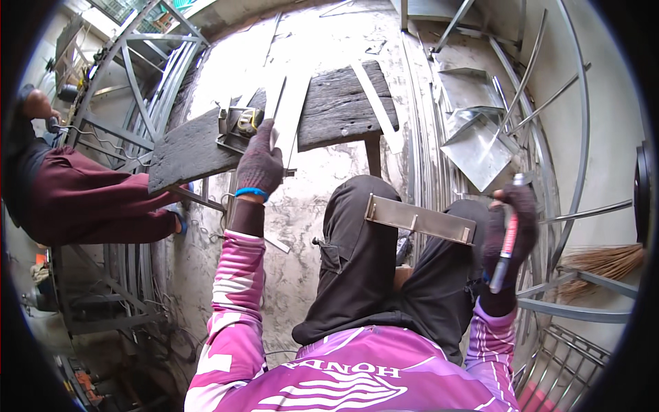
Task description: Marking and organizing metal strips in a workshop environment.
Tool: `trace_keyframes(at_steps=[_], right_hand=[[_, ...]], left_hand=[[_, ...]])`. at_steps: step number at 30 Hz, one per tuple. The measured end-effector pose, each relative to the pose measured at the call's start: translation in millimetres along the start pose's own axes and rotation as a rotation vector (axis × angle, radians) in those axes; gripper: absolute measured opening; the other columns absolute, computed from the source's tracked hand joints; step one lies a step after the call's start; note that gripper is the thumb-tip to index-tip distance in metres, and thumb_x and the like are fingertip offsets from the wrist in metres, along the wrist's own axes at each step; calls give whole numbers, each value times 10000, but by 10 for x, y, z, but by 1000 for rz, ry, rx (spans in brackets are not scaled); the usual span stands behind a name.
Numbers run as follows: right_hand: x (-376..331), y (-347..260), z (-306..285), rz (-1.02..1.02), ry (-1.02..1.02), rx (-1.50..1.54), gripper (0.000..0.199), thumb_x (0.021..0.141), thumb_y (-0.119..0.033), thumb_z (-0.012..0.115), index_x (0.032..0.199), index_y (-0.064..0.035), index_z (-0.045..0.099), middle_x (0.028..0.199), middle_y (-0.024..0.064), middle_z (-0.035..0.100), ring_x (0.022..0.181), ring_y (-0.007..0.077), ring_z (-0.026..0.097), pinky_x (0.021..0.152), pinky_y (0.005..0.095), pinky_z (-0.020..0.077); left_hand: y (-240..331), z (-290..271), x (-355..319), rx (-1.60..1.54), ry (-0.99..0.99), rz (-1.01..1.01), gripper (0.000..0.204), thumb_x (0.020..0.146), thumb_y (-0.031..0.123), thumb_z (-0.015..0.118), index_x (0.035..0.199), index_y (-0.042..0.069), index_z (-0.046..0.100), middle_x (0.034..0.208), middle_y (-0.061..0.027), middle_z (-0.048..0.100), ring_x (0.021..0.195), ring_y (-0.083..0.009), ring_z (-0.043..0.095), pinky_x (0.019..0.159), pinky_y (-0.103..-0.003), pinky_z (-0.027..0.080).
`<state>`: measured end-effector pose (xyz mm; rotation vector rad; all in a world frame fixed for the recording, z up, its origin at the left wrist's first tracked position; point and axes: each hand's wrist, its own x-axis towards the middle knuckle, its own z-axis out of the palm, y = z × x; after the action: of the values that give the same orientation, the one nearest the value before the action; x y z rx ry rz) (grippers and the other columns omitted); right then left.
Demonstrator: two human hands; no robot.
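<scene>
My left hand [259, 165], in a dark knitted glove, is at the near edge of a weathered wooden board [192, 147]. Its fingers look closed, one pointing up beside a yellow and black tape measure [248, 121]; what they grip is hidden. A narrow metal strip [277, 103] runs away from that hand, alongside a wider pale strip [294, 103]. In my gloved right hand [518, 223], raised by my right knee, is a red, white and silver marker pen [509, 237], tip downward. Across my knees lies a flat metal piece [420, 220] with small raised tabs.
Another person in maroon trousers [103, 196] stands at the left, near a metal frame [134, 89]. Another pale strip [376, 106] crosses the board's right part. Bent sheet metal [480, 147], curved bars [585, 130] and a straw broom [600, 268] are on the right.
</scene>
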<state>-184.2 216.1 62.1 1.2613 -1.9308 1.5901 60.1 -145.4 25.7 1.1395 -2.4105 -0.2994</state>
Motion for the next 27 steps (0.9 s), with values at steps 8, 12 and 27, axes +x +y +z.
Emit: trace_keyframes(at_steps=[8, 12, 27], right_hand=[[-438, 253, 171, 253, -74, 140, 277, 851, 61, 626, 1123, 4, 621, 979, 142, 668, 884, 266, 670, 820, 369, 534], [-479, 273, 149, 355, -85, 161, 261, 858, 60, 628, 1114, 10, 626, 971, 130, 661, 876, 217, 669, 816, 339, 531], [-469, 268, 204, 328, -63, 142, 198, 884, 50, 623, 1082, 32, 633, 981, 112, 659, 880, 194, 657, 801, 306, 533]], left_hand=[[-296, 216, 183, 157, -129, -139, 381, 882, 107, 585, 1262, 102, 559, 1178, -270, 597, 1061, -460, 618, 896, -510, 524], [-159, 271, 254, 263, -32, -49, 363, 819, 171, 687, 1172, 97, 644, 1190, -230, 585, 1031, -421, 625, 891, -477, 528], [1422, 1229, 572, 244, -392, 594, 970, 628, 383, 881, 1480, 250, 437, 1455, -163, 441, 1245, -409, 480, 1024, -510, 449]])
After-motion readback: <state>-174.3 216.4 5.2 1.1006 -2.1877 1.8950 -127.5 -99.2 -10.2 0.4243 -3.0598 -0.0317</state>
